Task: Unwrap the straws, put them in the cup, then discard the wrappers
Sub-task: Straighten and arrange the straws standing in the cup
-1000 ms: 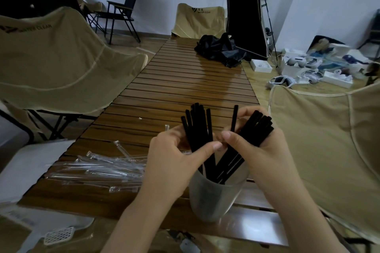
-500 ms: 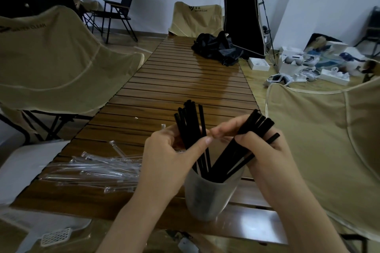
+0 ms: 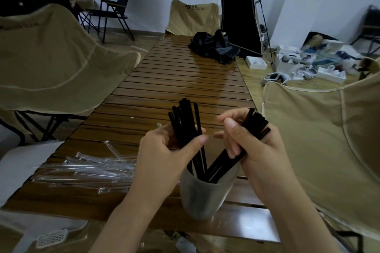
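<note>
A frosted grey cup (image 3: 203,197) stands near the front edge of the wooden slat table (image 3: 185,80). Several black straws stand in it, split into two bunches. My left hand (image 3: 164,152) grips the left bunch of straws (image 3: 184,121), which stands nearly upright. My right hand (image 3: 253,144) grips the right bunch of straws (image 3: 257,123), which leans to the right. A pile of clear plastic wrappers (image 3: 92,168) lies on the table to the left of the cup.
Beige folding chairs (image 3: 51,63) stand on both sides of the table. A crumpled black bag (image 3: 213,47) lies at the table's far end. White boxes and headsets (image 3: 298,63) clutter the floor at the right. A white tray (image 3: 51,238) sits below the table's front left corner.
My hands have pulled the two bunches of straws a little further apart. The right hand's fingers have shifted on its bunch. The cup has not moved.
</note>
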`<state>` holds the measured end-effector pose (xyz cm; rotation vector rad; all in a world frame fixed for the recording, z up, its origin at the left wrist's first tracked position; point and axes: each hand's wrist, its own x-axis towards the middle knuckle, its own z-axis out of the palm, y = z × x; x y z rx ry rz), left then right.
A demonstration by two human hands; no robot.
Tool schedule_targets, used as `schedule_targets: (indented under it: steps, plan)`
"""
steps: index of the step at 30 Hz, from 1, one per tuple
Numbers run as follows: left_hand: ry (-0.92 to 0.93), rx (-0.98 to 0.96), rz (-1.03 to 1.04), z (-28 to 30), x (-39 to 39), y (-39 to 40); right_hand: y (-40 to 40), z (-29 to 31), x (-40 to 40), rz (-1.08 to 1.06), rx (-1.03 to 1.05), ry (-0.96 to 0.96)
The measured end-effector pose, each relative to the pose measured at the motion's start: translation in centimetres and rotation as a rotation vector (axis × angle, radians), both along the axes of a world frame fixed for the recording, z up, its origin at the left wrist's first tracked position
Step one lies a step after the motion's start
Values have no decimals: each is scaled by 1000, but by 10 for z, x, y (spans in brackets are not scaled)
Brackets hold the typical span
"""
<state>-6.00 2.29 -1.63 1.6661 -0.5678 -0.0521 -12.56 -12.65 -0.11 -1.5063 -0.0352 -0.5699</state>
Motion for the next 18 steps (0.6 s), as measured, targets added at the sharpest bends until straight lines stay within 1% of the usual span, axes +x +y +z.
schedule_targets:
  steps: [4, 11, 15, 18]
  plan:
    - [12, -6, -2, 0, 2, 2, 5, 2, 1, -62, -65, 25]
    - [14, -28, -59, 2, 2, 5, 7, 4, 3, -29, -112, 52]
    - [26, -55, -80, 3, 3, 6, 8, 1, 7, -56, -117, 22]
    - [29, -48, -96, 3, 3, 6, 10, 1, 6, -79, -163, 33]
